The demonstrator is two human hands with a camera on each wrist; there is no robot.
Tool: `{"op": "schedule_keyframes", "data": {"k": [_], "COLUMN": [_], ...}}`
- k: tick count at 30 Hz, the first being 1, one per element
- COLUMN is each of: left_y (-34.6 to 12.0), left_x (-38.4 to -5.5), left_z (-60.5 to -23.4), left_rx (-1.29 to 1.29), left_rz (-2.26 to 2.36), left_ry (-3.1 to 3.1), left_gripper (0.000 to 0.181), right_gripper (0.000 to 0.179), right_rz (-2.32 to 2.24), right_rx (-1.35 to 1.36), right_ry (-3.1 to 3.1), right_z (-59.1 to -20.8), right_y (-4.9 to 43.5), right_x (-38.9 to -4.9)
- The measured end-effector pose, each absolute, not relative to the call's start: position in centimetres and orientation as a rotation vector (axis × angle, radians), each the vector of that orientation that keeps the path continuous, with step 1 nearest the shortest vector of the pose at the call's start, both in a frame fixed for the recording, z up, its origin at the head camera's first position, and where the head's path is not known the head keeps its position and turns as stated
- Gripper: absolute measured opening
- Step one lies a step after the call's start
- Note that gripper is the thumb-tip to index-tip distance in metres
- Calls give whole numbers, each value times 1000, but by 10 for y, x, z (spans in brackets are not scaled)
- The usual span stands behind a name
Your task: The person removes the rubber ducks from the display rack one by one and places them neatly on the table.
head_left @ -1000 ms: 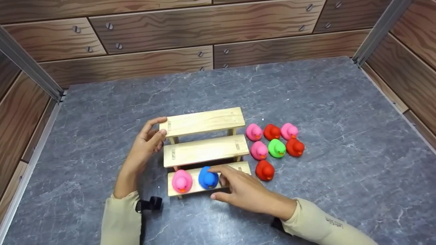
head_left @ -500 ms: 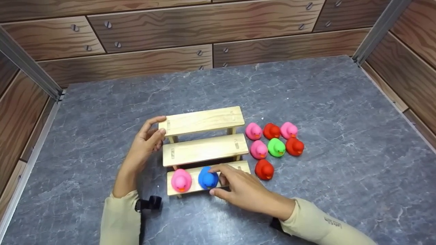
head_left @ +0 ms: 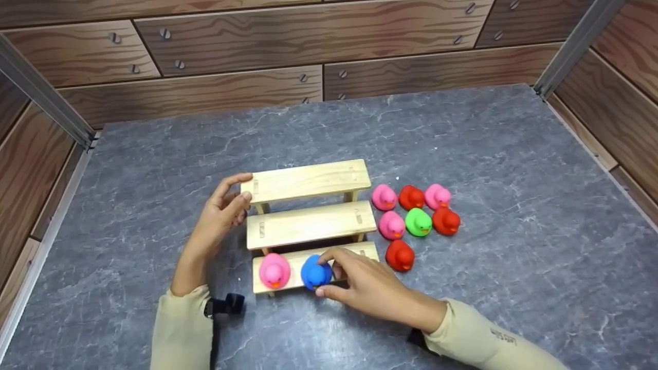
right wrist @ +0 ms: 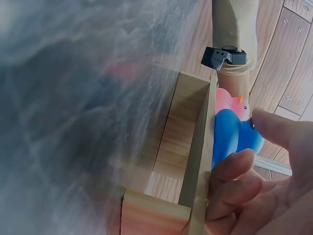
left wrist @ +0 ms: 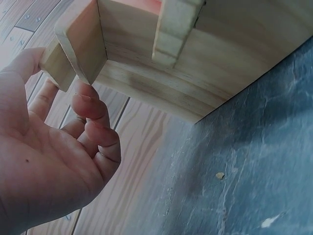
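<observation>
A three-tier wooden step shelf point(head_left: 311, 224) stands on the dark marbled table. My left hand point(head_left: 218, 218) pinches the left end of its top step between thumb and fingers; the left wrist view shows the fingertips point(left wrist: 87, 104) at the board's edge. On the lowest step, a pink rubber duck point(head_left: 274, 271) sits at the left. Beside it is a blue rubber duck point(head_left: 315, 272), held by my right hand point(head_left: 372, 285) with the index finger at its back and the thumb near its front. The right wrist view shows the blue duck point(right wrist: 230, 134) upright against the step, partly covering the pink one.
Right of the shelf, several rubber ducks stand in loose rows: pink point(head_left: 384, 198), red point(head_left: 400, 256) and one green point(head_left: 419, 222). The two upper steps carry no ducks. Wood-patterned walls point(head_left: 231, 87) border the table at the back and sides.
The blue duck has shifted slightly toward the step's front edge, and my right thumb and index finger have drawn in closer on it. My left hand keeps its place on the shelf.
</observation>
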State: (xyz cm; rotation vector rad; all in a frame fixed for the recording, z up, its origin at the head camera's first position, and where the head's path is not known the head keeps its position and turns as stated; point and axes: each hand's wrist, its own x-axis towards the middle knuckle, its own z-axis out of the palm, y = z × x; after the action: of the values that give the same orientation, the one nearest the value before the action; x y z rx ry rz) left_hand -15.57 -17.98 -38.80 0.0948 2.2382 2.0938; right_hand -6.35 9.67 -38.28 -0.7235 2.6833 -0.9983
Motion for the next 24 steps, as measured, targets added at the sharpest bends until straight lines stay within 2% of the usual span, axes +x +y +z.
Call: {"op": "schedule_keyframes", "data": {"k": [24], "left_y": [-179], "left_x": [-157], "left_z": [-388], "left_rx": [80], "left_rz": [2087], "left_ry": [2250], "left_gripper": [36], "right_gripper": [34], "right_rz": [-964], "right_rx": [-800], "right_ry": [2701], "right_z": [-373], "right_y": [100], "right_x": [-58]}}
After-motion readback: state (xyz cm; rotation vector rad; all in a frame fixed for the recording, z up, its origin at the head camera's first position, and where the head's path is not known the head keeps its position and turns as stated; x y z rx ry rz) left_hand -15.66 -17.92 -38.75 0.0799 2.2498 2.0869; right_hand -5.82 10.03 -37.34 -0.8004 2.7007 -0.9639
